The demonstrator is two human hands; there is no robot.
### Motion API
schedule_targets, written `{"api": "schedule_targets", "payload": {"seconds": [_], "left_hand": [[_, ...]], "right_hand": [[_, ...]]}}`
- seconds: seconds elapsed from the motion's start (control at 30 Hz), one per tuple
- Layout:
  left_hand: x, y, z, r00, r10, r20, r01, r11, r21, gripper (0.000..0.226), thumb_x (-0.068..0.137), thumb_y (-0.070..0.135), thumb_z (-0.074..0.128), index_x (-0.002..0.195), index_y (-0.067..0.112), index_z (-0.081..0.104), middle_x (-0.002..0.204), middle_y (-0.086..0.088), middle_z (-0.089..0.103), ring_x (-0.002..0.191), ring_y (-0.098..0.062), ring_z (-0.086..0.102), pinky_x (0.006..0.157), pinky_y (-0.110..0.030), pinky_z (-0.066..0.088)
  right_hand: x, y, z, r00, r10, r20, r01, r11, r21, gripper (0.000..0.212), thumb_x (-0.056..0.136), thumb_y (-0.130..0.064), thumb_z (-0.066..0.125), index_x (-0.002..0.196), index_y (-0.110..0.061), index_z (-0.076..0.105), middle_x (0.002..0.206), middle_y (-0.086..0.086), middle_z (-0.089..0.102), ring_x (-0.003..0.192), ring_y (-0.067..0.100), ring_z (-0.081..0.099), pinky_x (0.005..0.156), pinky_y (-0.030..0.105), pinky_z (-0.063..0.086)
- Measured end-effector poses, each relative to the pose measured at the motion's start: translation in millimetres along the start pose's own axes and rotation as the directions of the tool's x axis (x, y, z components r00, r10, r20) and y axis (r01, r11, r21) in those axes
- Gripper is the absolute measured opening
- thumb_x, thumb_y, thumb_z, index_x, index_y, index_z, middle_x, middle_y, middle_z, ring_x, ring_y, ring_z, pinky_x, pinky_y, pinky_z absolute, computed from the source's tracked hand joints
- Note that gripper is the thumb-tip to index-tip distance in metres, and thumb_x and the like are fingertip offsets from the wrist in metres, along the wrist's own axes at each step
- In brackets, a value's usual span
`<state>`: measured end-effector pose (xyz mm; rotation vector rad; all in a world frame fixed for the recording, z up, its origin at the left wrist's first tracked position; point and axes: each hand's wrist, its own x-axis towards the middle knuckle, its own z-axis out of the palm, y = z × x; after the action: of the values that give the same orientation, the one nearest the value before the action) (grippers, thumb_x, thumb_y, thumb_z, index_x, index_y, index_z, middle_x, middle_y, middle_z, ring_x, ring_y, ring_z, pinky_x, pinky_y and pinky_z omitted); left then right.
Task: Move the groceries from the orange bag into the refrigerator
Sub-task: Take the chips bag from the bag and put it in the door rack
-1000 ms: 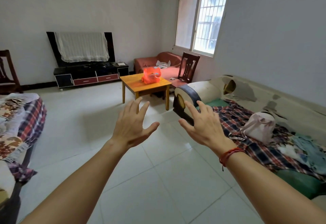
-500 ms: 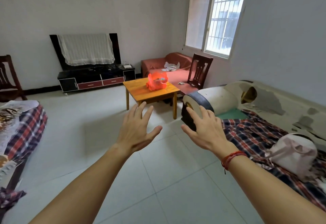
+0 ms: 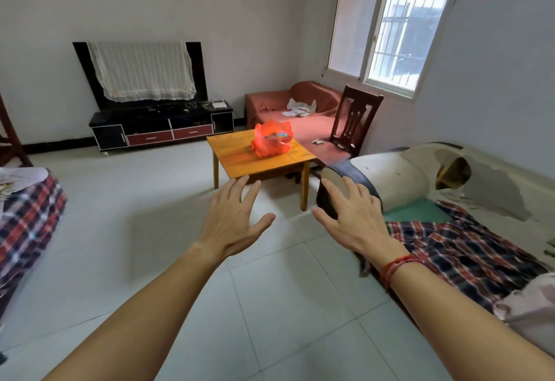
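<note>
The orange bag [image 3: 271, 141] is seen bigger and nearer than it was a second ago, and the wooden table [image 3: 240, 158] under it has come closer too, so the room has been crossed partway. This means the walk to the bag is being done, but the bag has not been reached yet; it is well apart from both hands. Both arms are held out in front. The left hand [image 3: 232, 220] is held flat with its fingers spread apart, and nothing is held in it. The right hand [image 3: 353, 218] is spread wide in the same way and is empty too. The bag is found on top of the table, near the middle, a little toward the far right side. It is sat upright as a soft round lump, with its crumpled open top pointed up. No clear long side can be picked out, because it is about as wide as it is tall. Something colourful is seen inside through the thin plastic, but what it is cannot be told. No refrigerator is seen from here.
</note>
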<state>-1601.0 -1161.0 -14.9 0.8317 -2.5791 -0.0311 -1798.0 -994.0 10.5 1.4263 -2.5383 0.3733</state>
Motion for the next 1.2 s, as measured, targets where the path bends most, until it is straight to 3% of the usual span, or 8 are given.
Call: {"api": "schedule_targets", "payload": {"seconds": [0.47, 0.93, 1.2], "left_hand": [[243.3, -97.9, 92.4, 0.999, 0.051, 0.014, -0.051, 0.999, -0.018, 0.074, 0.089, 0.067, 0.036, 0.145, 0.018, 0.043, 0.15, -0.009, 0.041, 0.138, -0.028, 0.036, 0.11, -0.046, 0.033], [472.9, -151.7, 202.8, 0.997, 0.0, 0.076, 0.003, 0.999, -0.036, 0.087, 0.083, 0.075, 0.019, 0.153, 0.024, 0.029, 0.161, -0.004, 0.024, 0.148, -0.026, 0.019, 0.116, -0.045, 0.024], [612.4, -182.1, 272.8, 0.992, -0.043, 0.118, 0.044, 0.999, -0.011, 0.087, 0.084, 0.074, 0.021, 0.151, 0.02, 0.035, 0.158, -0.007, 0.03, 0.146, -0.028, 0.024, 0.114, -0.044, 0.027]], "right_hand": [[260.0, 18.6, 88.4, 0.999, 0.047, 0.027, -0.047, 0.999, 0.006, 0.067, 0.092, -0.065, 0.041, 0.153, -0.039, 0.029, 0.156, 0.008, 0.032, 0.143, 0.03, 0.029, 0.112, 0.048, 0.027], [499.1, 80.6, 180.6, 0.997, 0.028, 0.069, -0.027, 1.0, -0.014, 0.068, 0.093, -0.068, 0.038, 0.154, -0.039, 0.025, 0.158, 0.01, 0.03, 0.141, 0.032, 0.03, 0.11, 0.05, 0.03], [648.4, 124.2, 228.7, 0.99, -0.01, 0.14, 0.011, 1.0, -0.007, 0.071, 0.094, -0.065, 0.04, 0.156, -0.038, 0.02, 0.161, 0.011, 0.025, 0.142, 0.031, 0.029, 0.11, 0.045, 0.03]]}}
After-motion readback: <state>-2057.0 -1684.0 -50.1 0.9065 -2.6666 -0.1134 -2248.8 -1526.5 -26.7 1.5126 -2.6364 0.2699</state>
